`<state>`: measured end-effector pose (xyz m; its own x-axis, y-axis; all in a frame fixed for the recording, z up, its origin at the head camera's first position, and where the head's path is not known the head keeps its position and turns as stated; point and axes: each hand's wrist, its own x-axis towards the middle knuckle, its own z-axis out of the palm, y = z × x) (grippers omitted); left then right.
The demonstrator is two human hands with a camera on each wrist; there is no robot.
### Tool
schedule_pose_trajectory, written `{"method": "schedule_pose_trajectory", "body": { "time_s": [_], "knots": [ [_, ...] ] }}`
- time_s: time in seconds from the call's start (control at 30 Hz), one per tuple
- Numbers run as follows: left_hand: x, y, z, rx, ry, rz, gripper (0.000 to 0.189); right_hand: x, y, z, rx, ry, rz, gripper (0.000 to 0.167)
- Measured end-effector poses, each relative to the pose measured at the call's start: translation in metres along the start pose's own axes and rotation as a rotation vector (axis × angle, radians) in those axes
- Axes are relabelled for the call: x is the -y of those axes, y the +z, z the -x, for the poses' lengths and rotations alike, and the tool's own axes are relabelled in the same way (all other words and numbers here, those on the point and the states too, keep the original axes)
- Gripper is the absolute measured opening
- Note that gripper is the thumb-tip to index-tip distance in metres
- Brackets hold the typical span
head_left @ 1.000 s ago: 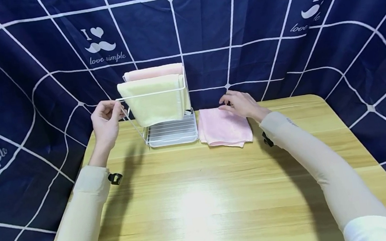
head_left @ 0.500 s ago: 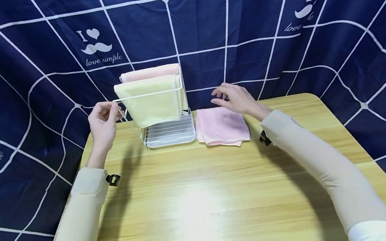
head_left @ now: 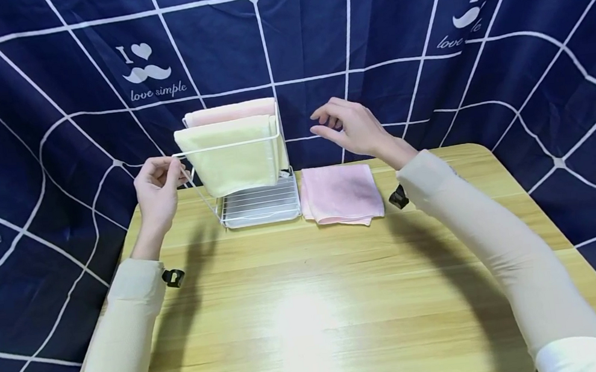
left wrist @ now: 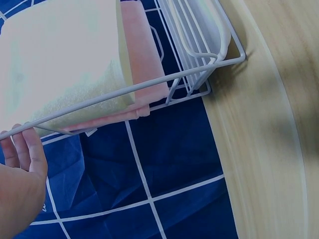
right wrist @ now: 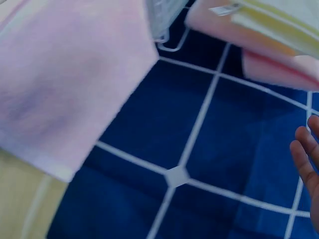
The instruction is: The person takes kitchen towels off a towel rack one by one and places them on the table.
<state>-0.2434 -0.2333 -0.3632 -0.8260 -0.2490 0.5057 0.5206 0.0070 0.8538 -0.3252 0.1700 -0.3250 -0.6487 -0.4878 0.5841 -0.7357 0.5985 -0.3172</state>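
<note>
While the left grip (head_left: 158, 191) pinches the rack (head_left: 260, 204), the right grip (head_left: 350, 126) (loosely curled) hovers.

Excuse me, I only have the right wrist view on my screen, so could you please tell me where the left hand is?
Observer: In the head view, the left hand is holding the left end of the upper front rail of the white wire rack.
Operator: Thank you. I can see only part of the right hand, so would you say whether it is holding anything?
Observer: It is holding nothing; the head view shows the whole hand.
Operator: And may I ask whether anything runs across the front of the yellow towel?
Observer: Yes, that same rail crosses in front of it.
</note>
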Motion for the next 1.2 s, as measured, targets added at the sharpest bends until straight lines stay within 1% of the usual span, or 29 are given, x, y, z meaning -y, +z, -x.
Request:
{"method": "schedule_pose_trajectory", "body": {
  "time_s": [0.23,0.4,0.57,0.73,0.93,1.2],
  "knots": [
    [-0.001,-0.001,0.000,-0.015,-0.015,0.023,0.016,0.026,-0.005,-0.022,-0.008,-0.036,-0.021,0.027],
    [-0.002,0.000,0.000,-0.018,-0.018,0.026,0.019,0.042,-0.007,-0.038,-0.005,-0.066,-0.045,0.029],
    [-0.002,0.000,0.000,-0.016,-0.015,0.019,0.022,0.056,-0.005,-0.051,0.000,-0.093,-0.062,0.030],
    [-0.003,0.000,0.000,-0.009,-0.011,0.023,0.021,0.065,0.000,-0.061,0.002,-0.120,-0.068,0.030],
    [-0.003,0.000,0.001,-0.008,-0.005,0.012,0.022,0.074,0.006,-0.070,0.053,-0.116,-0.074,0.031],
    [-0.002,0.001,0.001,-0.004,-0.008,0.024,0.020,0.085,0.017,-0.076,0.139,-0.115,-0.008,0.033]
  ]
}}
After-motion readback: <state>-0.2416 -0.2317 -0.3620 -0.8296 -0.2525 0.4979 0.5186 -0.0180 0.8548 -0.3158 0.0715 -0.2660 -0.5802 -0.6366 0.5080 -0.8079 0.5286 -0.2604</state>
